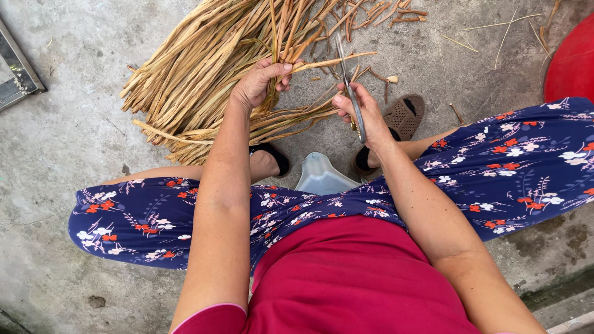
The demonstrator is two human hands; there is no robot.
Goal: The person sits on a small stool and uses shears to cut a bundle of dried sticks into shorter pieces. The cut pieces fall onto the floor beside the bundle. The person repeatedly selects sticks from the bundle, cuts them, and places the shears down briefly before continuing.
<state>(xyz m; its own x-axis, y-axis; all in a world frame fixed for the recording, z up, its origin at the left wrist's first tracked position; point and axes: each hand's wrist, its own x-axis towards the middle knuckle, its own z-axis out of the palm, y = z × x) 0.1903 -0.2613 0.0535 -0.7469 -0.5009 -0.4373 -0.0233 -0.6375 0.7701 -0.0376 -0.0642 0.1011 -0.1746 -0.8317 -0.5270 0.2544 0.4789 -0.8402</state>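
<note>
your left hand [257,83] has its fingers pinching one stalk [328,62] that runs right, toward the knife [351,93]. your right hand [365,114], fingers pressed around the knife, is just below the stalk's free end.

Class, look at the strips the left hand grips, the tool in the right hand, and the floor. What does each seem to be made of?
Strips: dried plant stalks or leaves, matt straw-tan, fibrous and split.
Blade: likely metal, thin, grey, faintly shiny; whether knife or scissors is unclear.
Floor: apparently concrete, rough, grey, stained.
</note>
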